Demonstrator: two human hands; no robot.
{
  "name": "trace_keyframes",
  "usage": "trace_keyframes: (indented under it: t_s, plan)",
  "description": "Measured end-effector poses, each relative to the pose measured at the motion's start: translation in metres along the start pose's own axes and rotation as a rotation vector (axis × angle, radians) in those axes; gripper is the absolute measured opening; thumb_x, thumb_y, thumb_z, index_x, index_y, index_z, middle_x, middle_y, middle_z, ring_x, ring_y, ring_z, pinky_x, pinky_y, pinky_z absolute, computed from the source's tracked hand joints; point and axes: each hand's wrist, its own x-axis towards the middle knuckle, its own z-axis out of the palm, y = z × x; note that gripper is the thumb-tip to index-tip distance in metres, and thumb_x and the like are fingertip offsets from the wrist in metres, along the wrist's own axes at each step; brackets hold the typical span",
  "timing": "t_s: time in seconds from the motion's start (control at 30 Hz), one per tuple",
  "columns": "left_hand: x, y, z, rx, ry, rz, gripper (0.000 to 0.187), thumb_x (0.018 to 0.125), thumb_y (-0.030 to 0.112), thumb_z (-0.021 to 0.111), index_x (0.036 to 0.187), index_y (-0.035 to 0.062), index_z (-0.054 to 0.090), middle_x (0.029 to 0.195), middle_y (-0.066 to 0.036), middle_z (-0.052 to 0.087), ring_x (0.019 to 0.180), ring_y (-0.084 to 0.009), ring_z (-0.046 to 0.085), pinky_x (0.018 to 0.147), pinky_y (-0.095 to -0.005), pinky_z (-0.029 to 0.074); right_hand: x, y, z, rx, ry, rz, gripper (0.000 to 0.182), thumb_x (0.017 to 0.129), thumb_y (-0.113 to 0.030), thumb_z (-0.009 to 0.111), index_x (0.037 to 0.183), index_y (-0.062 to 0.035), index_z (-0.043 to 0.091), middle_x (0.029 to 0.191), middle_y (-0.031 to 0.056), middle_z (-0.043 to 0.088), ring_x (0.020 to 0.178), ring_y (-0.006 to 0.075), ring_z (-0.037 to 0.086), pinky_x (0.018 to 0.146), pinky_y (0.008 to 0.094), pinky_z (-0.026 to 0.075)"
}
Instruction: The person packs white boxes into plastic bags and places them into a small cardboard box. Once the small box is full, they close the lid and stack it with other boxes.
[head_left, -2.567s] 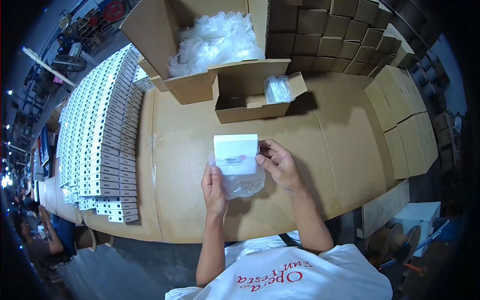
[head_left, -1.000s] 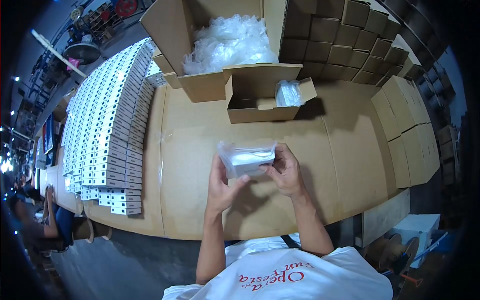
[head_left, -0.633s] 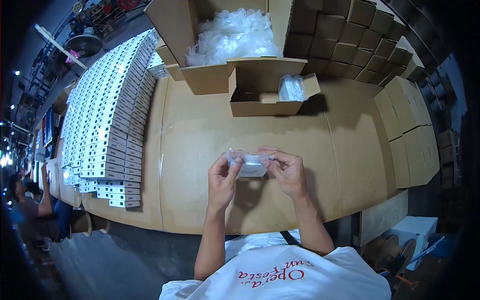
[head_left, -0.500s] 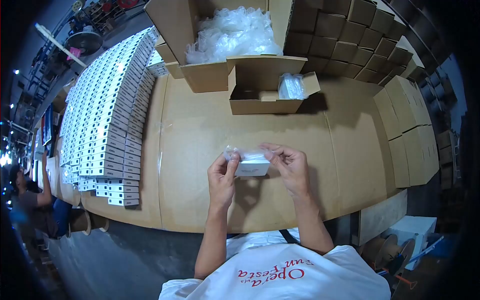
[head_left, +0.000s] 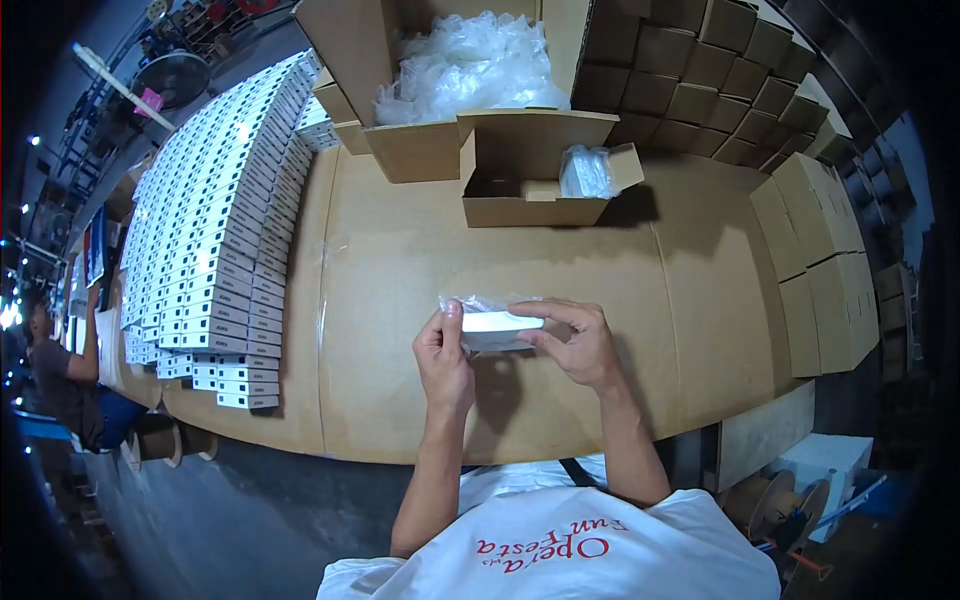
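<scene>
Between my two hands, above the cardboard-covered table (head_left: 400,400), is a small white box (head_left: 497,322) with clear plastic wrap (head_left: 485,303) around it. My left hand (head_left: 444,350) grips its left end, thumb on top. The fingers of my right hand (head_left: 578,343) pinch the right end. Beyond my hands stands an open cardboard box (head_left: 530,212) with one plastic-wrapped box (head_left: 588,172) at its right end. The underside of the white box is hidden.
A tall stack of white boxes (head_left: 225,230) fills the table's left side. Behind is a large carton (head_left: 412,155) of clear plastic bags (head_left: 475,60). Brown cartons (head_left: 815,215) stand at the right, and more brown boxes (head_left: 690,85) at the back. Another person (head_left: 75,370) sits far left.
The white box has tilted in my hands, showing more of its white top edge. My right fingers have shifted along its right end. The other person at left has moved slightly.
</scene>
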Motion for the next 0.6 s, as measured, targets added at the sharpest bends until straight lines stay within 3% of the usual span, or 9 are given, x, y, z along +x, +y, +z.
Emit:
trace_keyframes:
  t_s: [0.1, 0.2, 0.3, 0.4, 0.5, 0.6]
  plan:
    - [0.0, 0.005, 0.001, 0.03, 0.005, -0.032, 0.03, 0.106, 0.025, 0.056, 0.098, -0.0007, 0.068, 0.089, -0.008, 0.071, 0.075, -0.0138, 0.07, 0.065, -0.029, 0.061, 0.0, -0.006, -0.007, -0.052, -0.052, 0.025, 0.034, 0.079, -0.006, 0.082, 0.112, -0.0075, 0.076, 0.107, 0.0124, 0.076, 0.101, 0.0279, 0.07, 0.093, 0.0381, 0.052]
    - [0.003, 0.002, -0.009, 0.057, -0.028, -0.091, 0.027, 0.106, 0.025, 0.055, 0.112, -0.0006, 0.063, 0.089, -0.008, 0.071, 0.075, -0.0168, 0.071, 0.065, -0.0308, 0.062, 0.0, -0.005, -0.008, -0.086, -0.075, 0.037, 0.032, 0.078, -0.007, 0.082, 0.109, -0.0067, 0.075, 0.108, 0.0122, 0.075, 0.106, 0.0287, 0.069, 0.095, 0.0388, 0.052]
    - [0.002, 0.008, -0.01, -0.004, -0.106, -0.113, 0.034, 0.106, 0.021, 0.053, 0.134, 0.0018, 0.05, 0.103, -0.014, 0.07, 0.084, -0.0199, 0.073, 0.064, -0.0317, 0.063, -0.001, -0.004, -0.01, -0.088, -0.055, 0.013, 0.03, 0.078, -0.007, 0.082, 0.108, -0.0062, 0.075, 0.109, 0.0124, 0.075, 0.11, 0.0298, 0.068, 0.096, 0.0403, 0.051]
    - [-0.009, 0.026, 0.009, 0.091, -0.129, 0.022, 0.048, 0.105, 0.017, 0.054, 0.148, 0.0053, 0.035, 0.12, -0.018, 0.065, 0.103, -0.0253, 0.071, 0.074, -0.0354, 0.064, 0.002, -0.013, -0.015, -0.117, -0.057, -0.038, 0.029, 0.079, -0.008, 0.081, 0.107, -0.0054, 0.075, 0.11, 0.0131, 0.075, 0.115, 0.0313, 0.067, 0.099, 0.0424, 0.05]
    - [-0.013, 0.031, 0.011, -0.145, -0.253, 0.022, 0.052, 0.103, 0.013, 0.057, 0.15, 0.0056, 0.035, 0.134, -0.019, 0.058, 0.119, -0.0279, 0.064, 0.092, -0.0406, 0.06, 0.005, -0.02, -0.018, -0.168, -0.072, -0.057, 0.029, 0.079, -0.008, 0.08, 0.107, -0.0049, 0.075, 0.111, 0.0139, 0.074, 0.12, 0.0318, 0.065, 0.101, 0.0442, 0.048]
    - [0.003, 0.026, -0.01, 0.572, -0.64, 0.344, 0.06, 0.101, 0.015, 0.061, 0.153, 0.0097, 0.033, 0.141, -0.019, 0.054, 0.126, -0.0313, 0.059, 0.11, -0.0466, 0.047, 0.007, -0.027, -0.021, -0.162, -0.11, -0.054, 0.03, 0.079, -0.01, 0.081, 0.108, -0.0069, 0.075, 0.114, 0.014, 0.074, 0.128, 0.0329, 0.06, 0.107, 0.0461, 0.046]
